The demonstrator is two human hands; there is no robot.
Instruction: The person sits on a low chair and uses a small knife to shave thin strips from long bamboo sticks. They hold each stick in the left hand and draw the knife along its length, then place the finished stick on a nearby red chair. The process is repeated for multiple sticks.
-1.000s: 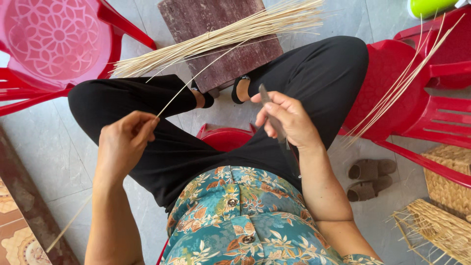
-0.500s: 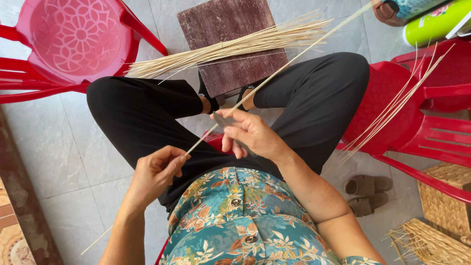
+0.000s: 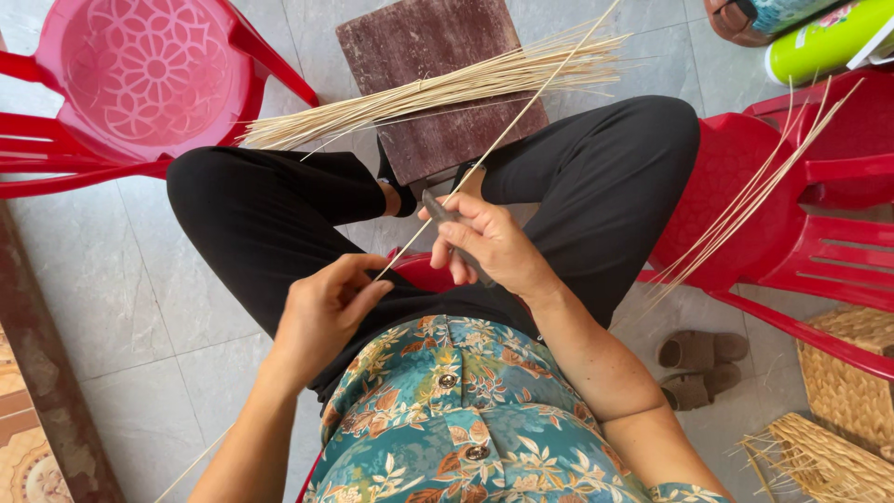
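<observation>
Left hand (image 3: 326,307) has slid up the thin bamboo strip (image 3: 503,135) toward the right hand (image 3: 489,244) — both grips pinch it over the lap, right also clasping a small knife (image 3: 438,207) — the strip now angling past the wooden block (image 3: 419,56).

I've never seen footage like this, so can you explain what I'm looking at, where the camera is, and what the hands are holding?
There is no machine here. The camera sits on a seated person's head and looks straight down over a floral shirt and black trousers. The left hand pinches the near end of one long thin pale strip, which runs up and away past the knees. The right hand grips a small dark blade against that strip. Across a dark wooden block on the tiled floor lies a bundle of similar strips. More strips rest on a red plastic chair to the right. Another red chair stands at the left, sandals and woven baskets at the lower right.
</observation>
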